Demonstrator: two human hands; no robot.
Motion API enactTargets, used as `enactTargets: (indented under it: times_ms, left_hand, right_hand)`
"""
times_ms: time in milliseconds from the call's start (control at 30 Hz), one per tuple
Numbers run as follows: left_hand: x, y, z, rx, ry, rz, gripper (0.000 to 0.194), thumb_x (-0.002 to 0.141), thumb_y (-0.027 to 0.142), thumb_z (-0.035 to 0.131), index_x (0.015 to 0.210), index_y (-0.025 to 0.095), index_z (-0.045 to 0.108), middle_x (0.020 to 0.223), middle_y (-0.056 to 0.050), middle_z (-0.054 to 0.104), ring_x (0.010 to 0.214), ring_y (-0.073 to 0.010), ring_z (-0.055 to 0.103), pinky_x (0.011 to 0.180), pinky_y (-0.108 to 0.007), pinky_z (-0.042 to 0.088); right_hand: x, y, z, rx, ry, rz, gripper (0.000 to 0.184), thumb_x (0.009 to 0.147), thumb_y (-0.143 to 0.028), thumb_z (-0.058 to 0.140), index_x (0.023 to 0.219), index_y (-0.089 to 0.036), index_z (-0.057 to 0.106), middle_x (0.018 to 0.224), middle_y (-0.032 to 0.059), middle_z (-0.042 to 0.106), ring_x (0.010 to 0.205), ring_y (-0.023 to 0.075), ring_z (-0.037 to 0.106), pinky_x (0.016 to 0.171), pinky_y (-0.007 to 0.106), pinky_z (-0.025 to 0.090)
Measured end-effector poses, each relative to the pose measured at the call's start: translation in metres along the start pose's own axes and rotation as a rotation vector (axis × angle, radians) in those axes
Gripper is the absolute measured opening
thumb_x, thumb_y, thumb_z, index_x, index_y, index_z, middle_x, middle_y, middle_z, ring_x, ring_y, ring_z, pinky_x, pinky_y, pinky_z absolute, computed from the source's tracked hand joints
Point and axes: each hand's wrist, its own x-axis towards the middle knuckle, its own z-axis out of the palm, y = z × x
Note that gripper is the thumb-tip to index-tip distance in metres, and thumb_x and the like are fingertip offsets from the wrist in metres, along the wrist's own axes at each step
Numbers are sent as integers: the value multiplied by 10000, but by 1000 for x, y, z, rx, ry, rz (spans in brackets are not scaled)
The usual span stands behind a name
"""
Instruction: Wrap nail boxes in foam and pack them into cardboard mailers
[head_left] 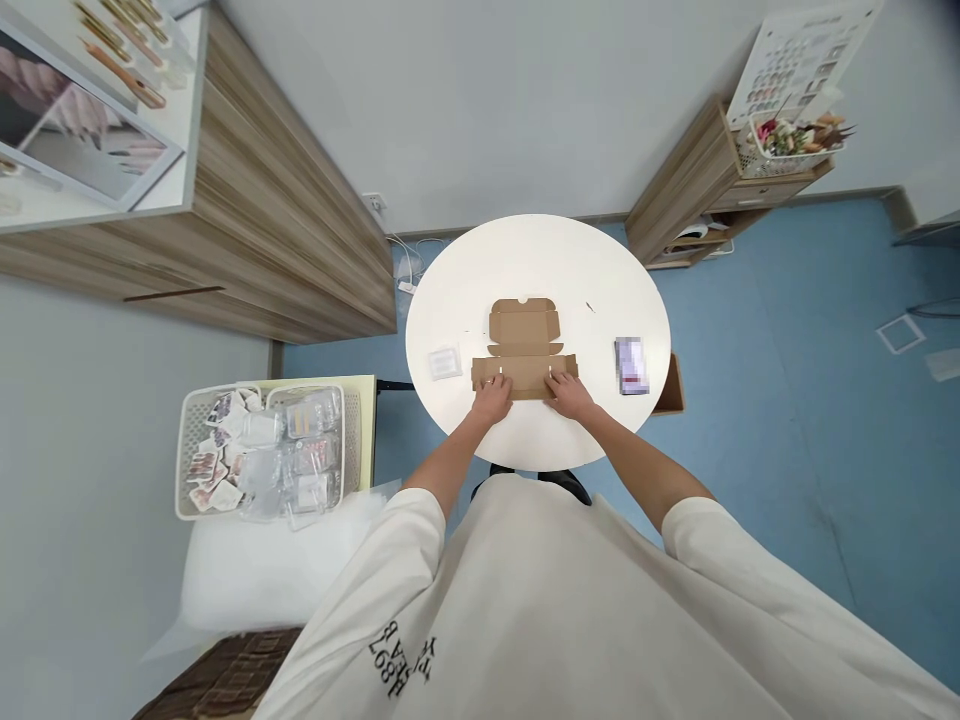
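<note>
A flat, unfolded brown cardboard box (pixel 523 328) lies on the white oval table (pixel 450 275), its creased flaps spread out. My left hand (pixel 493 398) rests on the left part of the panel closest to me, fingers laid over the cardboard. On the right part of that same panel lies my right hand (pixel 568 393), its fingers also stretched onto the cardboard. Two small white slots show by the fingertips. Left of the box is a clear plastic case (pixel 445 362). A purple and white pack (pixel 631 365), partly pixelated, lies to the right.
A small thin dark object (pixel 590 307) lies beyond the box's right side. White baskets (pixel 185 450) with plastic packs and cards stand at left. A wooden cabinet (pixel 300 190) rises at back left, a smaller one (pixel 679 185) at back right. An open brown carton (pixel 673 388) is beneath the table's right edge.
</note>
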Motion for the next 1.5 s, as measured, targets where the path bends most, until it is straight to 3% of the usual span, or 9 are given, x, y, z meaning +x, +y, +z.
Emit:
enactTargets:
  times_ms: [300, 433, 533, 800, 933, 1067, 1200, 1300, 1500]
  left_hand:
    - [9, -2, -5, -28, 52, -43, 377, 1040, 337, 346, 1351, 199, 507, 1408, -151, 546, 1239, -312, 539, 1098, -518, 345]
    - [11, 9, -8, 20, 110, 14, 351, 1016, 292, 415, 1331, 178, 518, 1318, -155, 598, 1213, -300, 565, 1165, -513, 251]
    - [19, 20, -12, 11, 141, 105, 340, 995, 263, 474, 1323, 182, 511, 1334, -147, 586, 1285, -283, 522, 1160, -445, 283]
    - [37, 26, -27, -85, -26, 81, 271, 1014, 244, 476, 1270, 170, 526, 1231, -140, 657, 1165, -273, 620, 977, -383, 467]
    - [38, 22, -26, -102, -56, 77, 305, 1012, 264, 478, 1302, 184, 532, 1299, -144, 628, 1162, -281, 630, 956, -391, 502]
    - [39, 22, -22, -111, -81, 34, 490, 1009, 271, 472, 1491, 214, 400, 1512, -172, 470, 1143, -300, 651, 937, -423, 526]
    - [40, 22, -22, -116, -83, 8, 675, 994, 289, 504, 1612, 267, 234, 1715, -162, 30, 1136, -331, 658, 896, -450, 554]
    - [41, 22, -23, -117, -89, 5, 722, 996, 301, 511, 1636, 293, 178, 1712, -136, -124, 1119, -338, 666, 862, -459, 571]
    - [40, 23, -23, -134, -66, -1, 762, 1002, 327, 498, 1648, 344, 94, 1694, -111, -220, 1153, -356, 659, 861, -494, 583]
  right_hand:
    - [9, 6, -20, 92, 6, 44, 366, 1026, -321, 439, 1312, -181, 620, 1288, 121, 675, 1141, 278, 610, 937, 369, 462]
    - [10, 5, -23, 87, 14, 50, 341, 1015, -303, 461, 1282, -184, 636, 1239, 108, 698, 1104, 270, 625, 900, 351, 465]
    - [10, 4, -23, 79, 12, 48, 326, 1014, -299, 465, 1263, -183, 640, 1245, 109, 694, 1107, 270, 625, 893, 350, 462]
    - [13, 2, -27, 84, 9, 62, 340, 1026, -331, 430, 1253, -190, 642, 1217, 119, 698, 1103, 280, 626, 932, 383, 451]
    - [36, 12, -43, 206, 206, 184, 367, 1026, -323, 396, 1242, -186, 659, 1261, 139, 672, 1155, 289, 603, 979, 393, 452]
    - [74, 31, -56, 435, 334, 367, 372, 960, -353, 504, 1239, -191, 689, 1439, 142, 563, 1259, 300, 554, 1022, 401, 464]
    - [100, 41, -59, 720, 280, 386, 411, 932, -322, 522, 1275, -160, 679, 1322, 116, 669, 1166, 248, 624, 998, 364, 491]
    - [102, 41, -58, 811, 339, 436, 368, 951, -289, 468, 1184, -163, 724, 1207, 95, 731, 1069, 220, 663, 936, 333, 510]
    - [87, 37, -59, 796, 431, 464, 318, 936, -228, 471, 1045, -175, 765, 1159, 88, 754, 1075, 221, 672, 942, 333, 508]
